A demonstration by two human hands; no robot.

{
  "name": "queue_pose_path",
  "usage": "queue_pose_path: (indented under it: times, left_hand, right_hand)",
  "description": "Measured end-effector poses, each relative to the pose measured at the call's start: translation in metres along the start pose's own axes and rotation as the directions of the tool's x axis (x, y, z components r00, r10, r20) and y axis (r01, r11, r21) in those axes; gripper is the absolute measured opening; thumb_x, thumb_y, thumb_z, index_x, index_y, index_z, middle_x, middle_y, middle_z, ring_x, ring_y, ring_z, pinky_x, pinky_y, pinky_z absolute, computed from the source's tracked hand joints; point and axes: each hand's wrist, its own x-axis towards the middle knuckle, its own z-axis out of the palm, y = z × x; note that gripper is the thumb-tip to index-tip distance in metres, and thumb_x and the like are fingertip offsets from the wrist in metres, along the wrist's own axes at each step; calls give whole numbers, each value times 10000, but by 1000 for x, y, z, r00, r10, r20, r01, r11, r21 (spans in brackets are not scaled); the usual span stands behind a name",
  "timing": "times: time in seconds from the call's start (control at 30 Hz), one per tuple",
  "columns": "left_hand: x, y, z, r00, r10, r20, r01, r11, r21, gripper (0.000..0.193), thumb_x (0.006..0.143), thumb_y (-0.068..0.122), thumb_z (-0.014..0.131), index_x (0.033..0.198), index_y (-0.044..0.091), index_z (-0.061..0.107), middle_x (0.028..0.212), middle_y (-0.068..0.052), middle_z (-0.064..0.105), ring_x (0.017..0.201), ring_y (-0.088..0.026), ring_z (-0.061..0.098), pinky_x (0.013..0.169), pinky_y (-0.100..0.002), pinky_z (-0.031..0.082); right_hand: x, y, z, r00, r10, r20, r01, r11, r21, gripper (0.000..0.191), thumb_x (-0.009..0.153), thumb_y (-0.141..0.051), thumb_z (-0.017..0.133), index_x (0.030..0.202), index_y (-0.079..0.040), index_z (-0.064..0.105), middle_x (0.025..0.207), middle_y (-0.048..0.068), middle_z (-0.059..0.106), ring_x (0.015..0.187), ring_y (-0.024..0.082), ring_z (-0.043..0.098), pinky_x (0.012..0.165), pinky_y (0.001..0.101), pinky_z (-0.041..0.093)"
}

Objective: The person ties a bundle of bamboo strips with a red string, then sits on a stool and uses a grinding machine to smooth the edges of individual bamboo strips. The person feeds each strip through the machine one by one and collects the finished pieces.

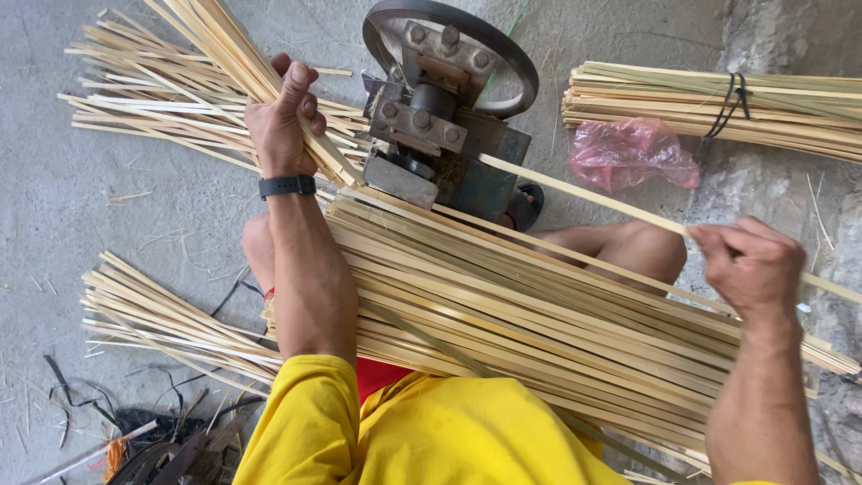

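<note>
bamboo strips fill the view. the left hand (283, 121) is closed around a sheaf of strips (238, 63) that slants toward a dark metal machine (444, 144) with a round wheel (449, 40). the right hand (750, 265) is pinched shut on a single strip (584, 198) coming out of the machine's other side. a thick stack of strips (539, 305) lies across the person's lap. a tied bundle (709, 103) and a pink plastic bag (633, 153) sit on the concrete floor (54, 207) beyond.

Matt pale bamboo strips (539, 305); dull worn metal machine (440, 135); rough concrete floor (54, 207).
</note>
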Motion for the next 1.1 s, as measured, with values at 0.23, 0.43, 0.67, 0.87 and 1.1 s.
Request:
queue_pose_path:
  times: [0.23,0.43,0.67,0.87,1.1]
  left_hand:
    - [-1,-7,4,1000,-14,21,13,999,35,717,814,178,928,1304,-21,445,997,-166,748,695,-135,649,475,-254,556]
    - [0,-7,9,1000,-23,21,23,1000,-7,548,888,189,861,1254,-5,502,982,-173,751,684,-128,644,463,-248,557]
    - [2,-8,11,999,-9,43,10,1000,-13,395,945,136,784,1223,-3,539,932,-169,726,641,-140,646,441,-257,557]
    - [4,-12,8,998,-11,65,14,998,-59,316,981,121,757,1189,-14,560,957,-162,731,679,-134,642,449,-267,559]
    - [13,-9,-16,999,43,11,-43,999,14,300,1022,216,753,1134,-20,605,884,-137,705,667,-160,658,493,-283,591]
  right_hand:
    - [45,-105,34,961,-265,-81,268,963,35,276,1044,-351,711,1113,-100,801,910,51,718,746,155,647,663,299,547]
    - [33,-162,54,927,-374,18,361,904,228,176,972,-209,731,1015,-46,781,972,104,736,891,237,696,825,388,574]
    - [17,-115,62,911,-22,412,-94,961,259,155,929,-162,732,1066,-94,759,1017,77,766,869,189,747,781,316,630]
    - [-1,-42,13,973,101,207,-168,925,340,160,981,-243,775,1035,-93,790,961,81,766,860,165,722,714,292,606]
    - [9,-23,-2,998,52,25,-53,998,34,235,1136,-321,756,1034,-118,813,891,43,766,720,145,703,678,283,562]
